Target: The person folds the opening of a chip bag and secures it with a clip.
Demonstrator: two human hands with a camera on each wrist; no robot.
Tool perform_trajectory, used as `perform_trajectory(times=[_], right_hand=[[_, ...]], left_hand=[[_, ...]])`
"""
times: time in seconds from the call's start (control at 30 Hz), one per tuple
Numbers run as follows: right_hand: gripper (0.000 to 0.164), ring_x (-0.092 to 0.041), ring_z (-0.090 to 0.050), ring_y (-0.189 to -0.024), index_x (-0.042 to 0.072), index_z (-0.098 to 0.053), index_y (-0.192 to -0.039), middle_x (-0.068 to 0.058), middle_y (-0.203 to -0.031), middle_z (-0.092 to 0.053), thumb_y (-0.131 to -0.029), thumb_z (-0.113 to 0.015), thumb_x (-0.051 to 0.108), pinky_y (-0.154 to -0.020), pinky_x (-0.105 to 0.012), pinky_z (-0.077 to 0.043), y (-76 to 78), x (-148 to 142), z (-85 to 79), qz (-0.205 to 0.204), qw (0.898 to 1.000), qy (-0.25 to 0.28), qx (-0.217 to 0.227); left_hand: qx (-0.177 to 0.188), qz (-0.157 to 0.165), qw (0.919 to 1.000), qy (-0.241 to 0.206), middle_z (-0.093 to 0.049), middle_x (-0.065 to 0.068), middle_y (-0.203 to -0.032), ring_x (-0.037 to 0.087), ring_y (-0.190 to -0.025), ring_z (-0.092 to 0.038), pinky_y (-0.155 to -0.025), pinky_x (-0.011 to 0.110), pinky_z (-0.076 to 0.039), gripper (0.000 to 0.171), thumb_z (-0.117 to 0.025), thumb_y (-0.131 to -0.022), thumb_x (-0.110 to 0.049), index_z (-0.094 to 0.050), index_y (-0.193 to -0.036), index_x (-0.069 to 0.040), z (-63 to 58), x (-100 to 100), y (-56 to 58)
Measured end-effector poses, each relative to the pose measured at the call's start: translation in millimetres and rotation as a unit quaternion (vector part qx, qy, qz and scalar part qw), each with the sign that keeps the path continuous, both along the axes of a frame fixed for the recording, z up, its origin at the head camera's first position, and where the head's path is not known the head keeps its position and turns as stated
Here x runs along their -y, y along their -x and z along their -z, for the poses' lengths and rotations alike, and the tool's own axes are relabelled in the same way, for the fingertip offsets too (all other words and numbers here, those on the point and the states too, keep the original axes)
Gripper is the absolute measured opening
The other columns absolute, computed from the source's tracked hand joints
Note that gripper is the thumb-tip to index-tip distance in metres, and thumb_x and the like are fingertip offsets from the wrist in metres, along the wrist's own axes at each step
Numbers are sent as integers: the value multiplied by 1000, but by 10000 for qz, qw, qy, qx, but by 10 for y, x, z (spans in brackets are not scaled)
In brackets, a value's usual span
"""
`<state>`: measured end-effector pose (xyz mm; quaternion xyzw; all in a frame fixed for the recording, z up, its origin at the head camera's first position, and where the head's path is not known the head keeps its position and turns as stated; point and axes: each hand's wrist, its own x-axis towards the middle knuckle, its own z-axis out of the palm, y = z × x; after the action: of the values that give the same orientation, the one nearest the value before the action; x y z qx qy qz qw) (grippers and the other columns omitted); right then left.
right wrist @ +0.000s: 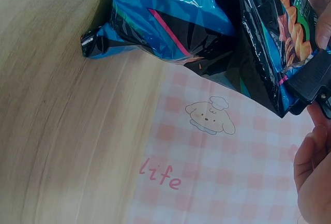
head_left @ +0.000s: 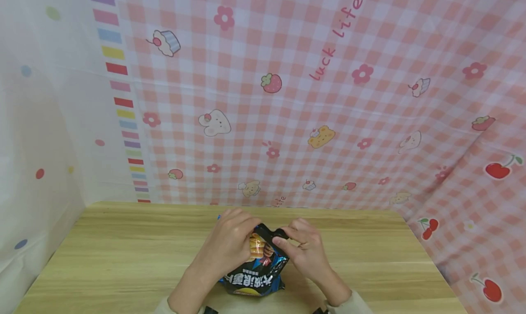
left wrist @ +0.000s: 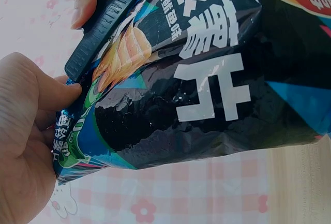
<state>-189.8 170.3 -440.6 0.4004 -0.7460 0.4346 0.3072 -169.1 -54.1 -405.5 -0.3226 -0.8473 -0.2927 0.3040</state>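
Note:
A black and blue bag of potato chips [head_left: 256, 273] stands on the wooden table, its top edge gathered up between both hands. Along that edge lies a black bag clip [left wrist: 106, 27] with a ribbed jaw. My left hand [head_left: 230, 241] pinches the top corner of the bag, thumb on the printed front near the clip's end. My right hand [head_left: 306, 248] grips the clip at the other end, thumb in front and fingers behind. In the right wrist view the handle end of the clip [right wrist: 313, 81] shows between the hands. Whether the clip is fully closed cannot be seen.
The pale wooden table [head_left: 135, 245] spreads to both sides of the bag. Behind it hangs a pink checked cloth [head_left: 246, 122] with printed cupcakes and strawberries. A cherry-printed cloth [head_left: 489, 241] borders the right side, and a white dotted sheet [head_left: 41, 136] the left.

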Motion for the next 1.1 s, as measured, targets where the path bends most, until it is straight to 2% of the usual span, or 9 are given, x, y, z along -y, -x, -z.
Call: perform_trajectory(times=[0.27, 0.5, 0.7, 0.8, 0.93, 1.1], right_hand=[[20, -21, -54, -69, 3, -82, -97, 3, -75, -63, -78, -87, 0, -65, -22, -44, -8, 6, 12, -10, 9998, -36, 215], [18, -13, -57, -79, 14, -81, -94, 8, -80, -65, -81, -87, 3, -68, -30, -49, -17, -29, 32, 88, 9955, -156, 932], [17, -13, -61, -84, 12, -82, -99, 8, -88, -72, -84, -87, 8, -73, -32, -53, -41, -29, 9, 261, 9872, -182, 1560], [22, -13, -63, -88, 9, -81, -105, 8, -93, -74, -84, -87, 10, -77, -34, -55, -48, -24, 1, 335, 9839, -219, 1743], [28, -14, -63, -91, 10, -79, -112, 6, -96, -74, -85, -87, 10, -81, -33, -56, -48, -34, 0, 384, 9822, -227, 1827], [33, -15, -63, -93, 11, -77, -118, 2, -102, -74, -86, -84, 8, -83, -35, -54, -48, -59, 9, 394, 9814, -169, 1871]], left_hand=[[-11, 6, 10000, 50, -77, 2, -94, 17, -92, -67, -84, 33, -52, 46, -67, -63, 22, -79, -99, -5, 8, -4, 4], [44, -70, 9999, 119, -77, 3, -96, 17, -92, -67, -85, 33, -53, 48, -66, -62, 21, -80, -100, -5, 7, -3, -1], [-16, -111, 9998, 178, -77, 2, -100, 19, -96, -68, -89, 35, -54, 48, -68, -63, 20, -80, -102, -5, 18, 8, 13], [-72, -142, 9996, 230, -76, 2, -102, 19, -98, -68, -91, 35, -54, 45, -69, -66, 18, -80, -103, -5, 20, 24, 19], [-138, -149, 9996, 204, -75, 4, -106, 20, -101, -68, -93, 36, -55, 38, -73, -74, 14, -79, -105, -6, 19, 55, 19], [-171, -176, 9996, 140, -73, 9, -116, 24, -108, -67, -100, 40, -54, 35, -77, -80, 7, -76, -115, -1, 18, 101, 17]])
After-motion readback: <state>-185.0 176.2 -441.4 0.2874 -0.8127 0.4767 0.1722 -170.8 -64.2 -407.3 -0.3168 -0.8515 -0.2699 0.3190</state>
